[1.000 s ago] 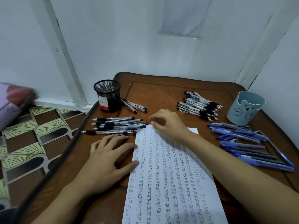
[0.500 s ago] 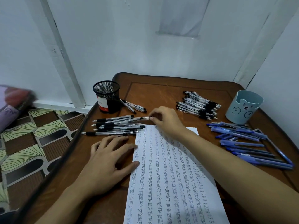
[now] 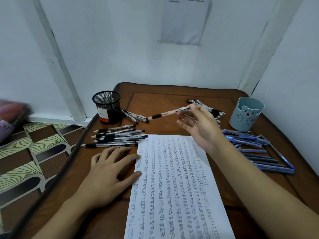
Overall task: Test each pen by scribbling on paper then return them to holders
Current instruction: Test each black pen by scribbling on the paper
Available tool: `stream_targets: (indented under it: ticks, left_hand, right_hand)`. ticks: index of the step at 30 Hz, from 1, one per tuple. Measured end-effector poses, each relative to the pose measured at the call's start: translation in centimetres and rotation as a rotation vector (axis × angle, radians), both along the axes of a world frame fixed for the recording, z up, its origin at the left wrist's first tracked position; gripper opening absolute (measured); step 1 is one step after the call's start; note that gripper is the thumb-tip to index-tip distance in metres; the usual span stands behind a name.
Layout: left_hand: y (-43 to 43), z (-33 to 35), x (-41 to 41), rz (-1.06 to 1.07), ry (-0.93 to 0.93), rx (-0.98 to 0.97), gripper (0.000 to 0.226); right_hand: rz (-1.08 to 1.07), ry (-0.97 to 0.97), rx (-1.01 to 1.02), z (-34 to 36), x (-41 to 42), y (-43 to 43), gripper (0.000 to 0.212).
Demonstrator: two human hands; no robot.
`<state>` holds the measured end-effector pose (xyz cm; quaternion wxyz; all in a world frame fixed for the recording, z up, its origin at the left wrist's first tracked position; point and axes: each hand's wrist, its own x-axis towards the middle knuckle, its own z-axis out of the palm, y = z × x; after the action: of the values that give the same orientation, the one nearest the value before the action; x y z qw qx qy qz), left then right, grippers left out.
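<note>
Pinching a black-grip pen by its tail end between thumb and forefinger, the right hand hangs above the table at centre frame, its other fingers splayed loose. That hold looks thin. With the long barrel sticking out to the left, the pen could swing or slip free and land among the loose pens beneath its tip, where it would be hard to tell from the rest. It will likely need a fresh grip nearer the tip before any scribbling.

Lower left of centre, the left hand lies flat and open, its thumb and forefinger touching the left edge of the paper. Pressed at one side only, the sheet may pivot under a stroke, and rows of "test" already crowd it.

A row of black pens sits just left of the paper's top corner, and another heap lies behind the right hand. Blue pens fan out at right. The mesh holder at upper left and the bear holder at upper right stand with clear mouths.
</note>
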<state>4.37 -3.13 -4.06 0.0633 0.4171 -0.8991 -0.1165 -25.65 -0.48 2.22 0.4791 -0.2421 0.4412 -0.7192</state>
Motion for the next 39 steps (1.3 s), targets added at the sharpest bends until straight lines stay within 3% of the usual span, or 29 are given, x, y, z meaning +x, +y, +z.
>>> stream_targets:
  ticks: [4,12,20,27,32,36,39]
  left_hand:
    - [0.0,0.0,0.0,0.005,0.012,0.013,0.067]
    - [0.2,-0.1,-0.1,0.004,0.008,-0.006,0.063]
    - [0.6,0.0,-0.3,-0.014,-0.034,-0.019,0.052]
    - [0.4,-0.2,-0.3,-0.018,-0.029,-0.02,0.052]
    - [0.4,-0.3,-0.1,-0.024,-0.024,-0.032,0.052]
    - [0.3,-0.4,-0.1,-0.026,-0.011,-0.039,0.053]
    - [0.4,-0.4,-0.1,-0.027,-0.01,-0.041,0.052]
  right_hand:
    - [0.016,-0.246,0.015,-0.3,-1.4,3.8,0.014]
    - [0.135,-0.535,0.042,-3.6,-2.0,8.6,0.039]
    - [0.085,-0.579,0.036,-3.4,-1.9,9.2,0.057]
    - [0.068,-0.53,0.117,-4.7,-1.3,9.0,0.027]
    - [0.064,-0.474,0.133,-4.6,-0.8,9.0,0.051]
    - [0.094,-0.386,0.142,-4.5,-0.4,8.7,0.037]
    - [0.171,-0.327,0.122,-4.6,-0.4,8.8,0.047]
